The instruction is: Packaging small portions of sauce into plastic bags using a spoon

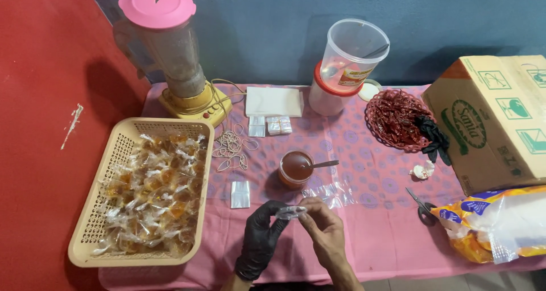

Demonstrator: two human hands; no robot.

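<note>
Gloved left hand [260, 240] and bare right hand [322, 229] both pinch small clear bag [290, 212] | just below sauce jar [295, 169] | best rub the mouth open, keep it level.

Left hand [261, 237]: black-gloved, raised from the lower edge of the view, palm turned inward, fingers curled, thumb and forefinger pinched shut at the top. Right hand [325, 228]: bare, opposite it, fingers [310, 211] bent and pinched likewise. Fingertips of both hands nearly meet. Both forearms barely in view.
</note>
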